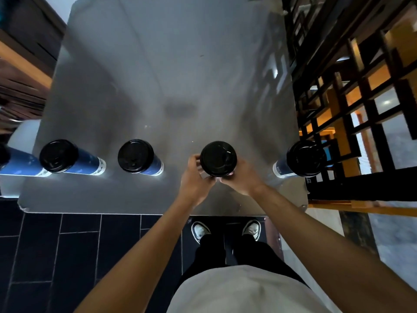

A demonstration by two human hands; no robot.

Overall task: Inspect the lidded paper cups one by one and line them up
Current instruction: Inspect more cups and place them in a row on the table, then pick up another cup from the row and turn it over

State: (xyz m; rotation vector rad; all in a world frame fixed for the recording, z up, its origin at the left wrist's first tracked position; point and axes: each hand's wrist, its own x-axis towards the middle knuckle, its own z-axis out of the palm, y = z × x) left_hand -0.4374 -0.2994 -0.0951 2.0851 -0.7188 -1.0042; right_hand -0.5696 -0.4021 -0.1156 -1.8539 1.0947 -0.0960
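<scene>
You find no text you can read here. The blue paper cup with a black plastic lid point(300, 159) at the right edge of the grey table point(158, 75) carries a pale label patch with dark marks near its base, too small and blurred to make out. The blue lidded paper cup point(67, 158) to your left and the one beside it point(140, 158) show white printed bands at the base, equally illegible.
</scene>
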